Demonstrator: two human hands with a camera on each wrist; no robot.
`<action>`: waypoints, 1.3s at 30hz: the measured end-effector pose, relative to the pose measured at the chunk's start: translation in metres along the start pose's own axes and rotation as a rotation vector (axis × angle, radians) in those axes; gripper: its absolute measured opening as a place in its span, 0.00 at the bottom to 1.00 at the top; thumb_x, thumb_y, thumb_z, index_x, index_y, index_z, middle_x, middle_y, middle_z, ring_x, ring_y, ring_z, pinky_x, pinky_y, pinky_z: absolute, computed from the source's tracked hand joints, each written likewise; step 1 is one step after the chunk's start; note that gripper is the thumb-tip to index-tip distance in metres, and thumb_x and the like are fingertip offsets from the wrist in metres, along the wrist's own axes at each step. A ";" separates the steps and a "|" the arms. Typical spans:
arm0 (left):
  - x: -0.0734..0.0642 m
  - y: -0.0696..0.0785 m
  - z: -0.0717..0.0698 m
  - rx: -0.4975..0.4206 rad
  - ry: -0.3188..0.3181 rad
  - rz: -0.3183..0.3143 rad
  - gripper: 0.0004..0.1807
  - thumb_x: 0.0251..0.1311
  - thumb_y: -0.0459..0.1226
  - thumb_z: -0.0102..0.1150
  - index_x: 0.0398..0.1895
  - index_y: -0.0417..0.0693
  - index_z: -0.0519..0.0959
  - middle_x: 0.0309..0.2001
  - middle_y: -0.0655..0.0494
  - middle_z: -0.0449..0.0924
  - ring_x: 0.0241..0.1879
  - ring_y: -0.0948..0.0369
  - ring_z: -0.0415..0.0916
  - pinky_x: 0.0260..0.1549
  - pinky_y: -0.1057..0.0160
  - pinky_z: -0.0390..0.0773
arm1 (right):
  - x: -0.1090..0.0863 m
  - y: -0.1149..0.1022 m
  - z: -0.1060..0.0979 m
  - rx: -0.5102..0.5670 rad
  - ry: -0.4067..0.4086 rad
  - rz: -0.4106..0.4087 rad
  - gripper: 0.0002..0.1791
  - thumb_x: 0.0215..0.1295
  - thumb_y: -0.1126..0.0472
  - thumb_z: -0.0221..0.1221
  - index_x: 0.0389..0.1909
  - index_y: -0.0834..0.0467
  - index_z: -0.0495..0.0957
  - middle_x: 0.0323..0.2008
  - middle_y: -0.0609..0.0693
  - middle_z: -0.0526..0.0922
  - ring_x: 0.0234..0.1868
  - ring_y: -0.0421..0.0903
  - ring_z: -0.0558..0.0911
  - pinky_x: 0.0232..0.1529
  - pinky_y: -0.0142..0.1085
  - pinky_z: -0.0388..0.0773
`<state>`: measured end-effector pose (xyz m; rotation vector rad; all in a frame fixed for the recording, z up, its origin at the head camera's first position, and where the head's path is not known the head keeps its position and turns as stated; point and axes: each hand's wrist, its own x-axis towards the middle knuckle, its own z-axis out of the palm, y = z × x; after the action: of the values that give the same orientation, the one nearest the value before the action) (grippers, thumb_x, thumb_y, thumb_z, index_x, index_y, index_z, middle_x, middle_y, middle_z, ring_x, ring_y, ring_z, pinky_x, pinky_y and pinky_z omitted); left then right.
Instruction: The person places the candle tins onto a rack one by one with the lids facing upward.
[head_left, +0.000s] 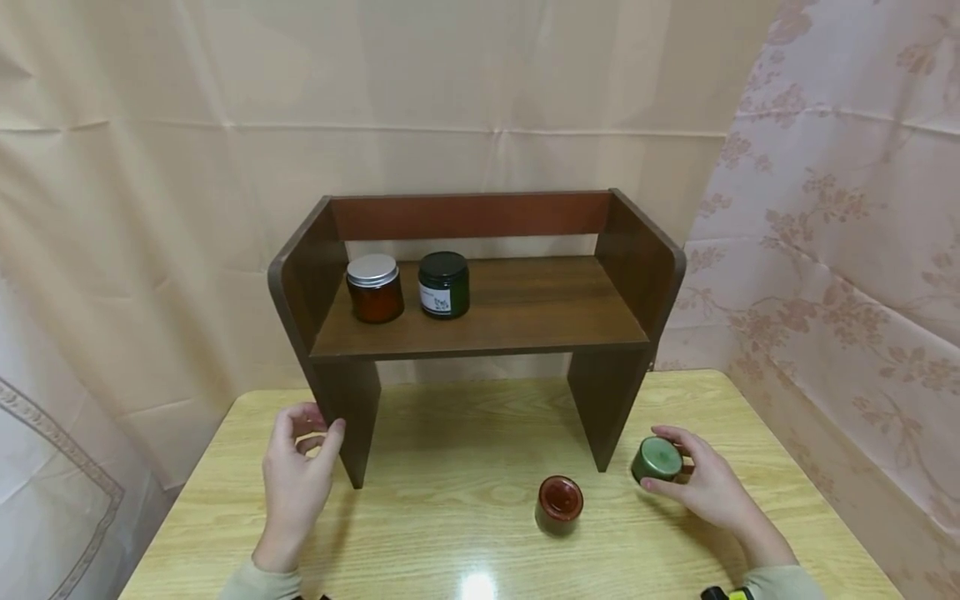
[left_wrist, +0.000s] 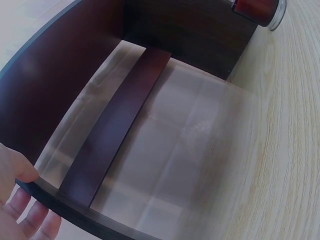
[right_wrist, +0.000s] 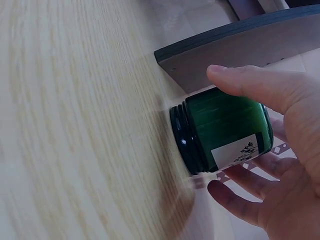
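Observation:
My left hand [head_left: 298,471] has its thumb and fingers on either side of the front edge of the dark wooden shelf's [head_left: 480,353] left side panel. In the left wrist view those fingers [left_wrist: 35,218] show at the panel's edge. My right hand [head_left: 711,483] holds a green glass jar [head_left: 657,457], thumb on one side and fingers on the other. The jar is upside down, its black lid [right_wrist: 184,140] toward the table, and bears a white label [right_wrist: 236,151]. An amber jar [head_left: 559,505], also upside down, stands to its left on the table.
On the shelf board stand an amber jar with a silver lid [head_left: 375,287] and a green jar with a black lid [head_left: 444,285]. The shelf's right side panel [head_left: 611,400] rises just left of the held jar. A pale curtain [head_left: 480,83] hangs behind the wooden table [head_left: 450,533].

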<state>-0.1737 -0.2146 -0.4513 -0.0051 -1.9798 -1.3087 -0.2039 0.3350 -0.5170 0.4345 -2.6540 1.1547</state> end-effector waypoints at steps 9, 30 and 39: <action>0.000 0.000 0.000 -0.009 0.003 -0.004 0.16 0.64 0.19 0.69 0.51 0.28 0.75 0.44 0.58 0.78 0.43 0.70 0.78 0.40 0.81 0.79 | 0.000 -0.001 0.000 0.029 -0.056 0.082 0.48 0.55 0.59 0.85 0.73 0.65 0.71 0.60 0.62 0.83 0.48 0.40 0.84 0.42 0.33 0.86; 0.000 -0.001 0.001 -0.023 0.003 0.008 0.18 0.63 0.19 0.71 0.52 0.29 0.76 0.46 0.50 0.80 0.43 0.72 0.77 0.39 0.82 0.79 | 0.000 0.000 0.001 0.020 -0.076 0.139 0.47 0.53 0.59 0.86 0.71 0.63 0.72 0.59 0.61 0.83 0.49 0.50 0.84 0.42 0.33 0.85; 0.000 0.001 0.000 -0.028 0.001 0.006 0.17 0.63 0.19 0.70 0.51 0.28 0.76 0.45 0.53 0.79 0.43 0.72 0.78 0.40 0.82 0.79 | -0.001 -0.003 0.001 0.029 -0.066 0.132 0.47 0.50 0.61 0.87 0.69 0.63 0.74 0.57 0.61 0.84 0.48 0.47 0.85 0.42 0.33 0.86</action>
<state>-0.1736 -0.2141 -0.4503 -0.0241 -1.9591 -1.3326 -0.2023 0.3327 -0.5161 0.3114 -2.7626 1.2378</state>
